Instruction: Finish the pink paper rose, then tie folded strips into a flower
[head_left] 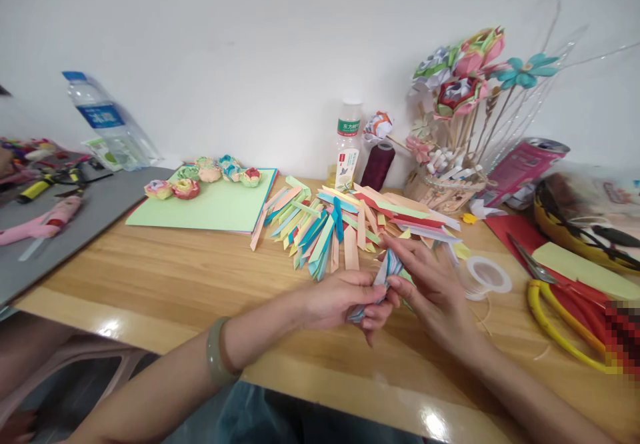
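A small bundle of folded paper [389, 267], white and blue, is held over the table's front half. My left hand [340, 301], with a bangle on the wrist, is closed round its lower part. My right hand [433, 291] has its fingertips and thumb on the upper part, pinching it. The fingers hide some of the bundle. Just behind both hands lies a pile of folded paper strips [320, 231] in blue, green, yellow, peach and red. A white spool of thread [485, 277] stands right of my right hand, its loose end on the wood.
Several paper rosettes [186, 189] rest on green paper sheets [210, 212]. Behind the strips stand a bottle [349, 144] and a purple thread cone [377, 166]. Paper flowers [460, 97] fill a pot. Scissors [555, 284] lie right; a pink glue gun [47, 223] lies left.
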`<state>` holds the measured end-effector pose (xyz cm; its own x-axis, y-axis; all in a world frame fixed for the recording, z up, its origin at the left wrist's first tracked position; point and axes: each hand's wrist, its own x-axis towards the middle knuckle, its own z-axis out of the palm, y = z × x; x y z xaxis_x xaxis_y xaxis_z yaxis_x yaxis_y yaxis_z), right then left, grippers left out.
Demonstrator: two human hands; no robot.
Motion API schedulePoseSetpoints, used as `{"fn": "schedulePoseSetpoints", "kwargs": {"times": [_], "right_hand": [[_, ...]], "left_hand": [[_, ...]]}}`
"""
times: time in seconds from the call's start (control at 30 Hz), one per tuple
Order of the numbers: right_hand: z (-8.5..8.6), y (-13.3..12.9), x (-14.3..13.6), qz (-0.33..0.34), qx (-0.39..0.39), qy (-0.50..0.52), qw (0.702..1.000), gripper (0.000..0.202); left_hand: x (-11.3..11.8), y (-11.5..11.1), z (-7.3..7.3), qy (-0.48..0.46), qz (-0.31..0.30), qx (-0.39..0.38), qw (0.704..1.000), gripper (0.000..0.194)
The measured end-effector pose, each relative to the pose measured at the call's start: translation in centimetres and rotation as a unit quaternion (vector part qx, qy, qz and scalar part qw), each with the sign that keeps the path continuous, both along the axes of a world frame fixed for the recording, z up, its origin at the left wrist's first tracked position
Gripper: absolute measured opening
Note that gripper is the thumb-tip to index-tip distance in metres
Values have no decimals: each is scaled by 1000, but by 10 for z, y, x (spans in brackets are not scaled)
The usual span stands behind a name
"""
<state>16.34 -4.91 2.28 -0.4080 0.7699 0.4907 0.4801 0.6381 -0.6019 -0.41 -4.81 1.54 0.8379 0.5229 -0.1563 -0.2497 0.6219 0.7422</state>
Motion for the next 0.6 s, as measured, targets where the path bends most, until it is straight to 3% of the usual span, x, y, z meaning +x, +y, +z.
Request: {"fn": "schedulePoseSetpoints", "kwargs": {"times": [0.1,0.3,0.43,0.6], "right_hand": [[1,-2,0,24,-35,20,999,41],[7,-3,0,26,-208,152,966,38],[9,0,-1,-29,-224,173,959,25],[7,1,-3,-20,-267,208,941,22]], "left_hand": [[0,0,-1,-5,-2,3,1000,31],[2,3,-2,-20,25,13,999,27],[3,4,-2,7,35,5,999,30],[3,5,-3,-1,33,-15,999,26]]}}
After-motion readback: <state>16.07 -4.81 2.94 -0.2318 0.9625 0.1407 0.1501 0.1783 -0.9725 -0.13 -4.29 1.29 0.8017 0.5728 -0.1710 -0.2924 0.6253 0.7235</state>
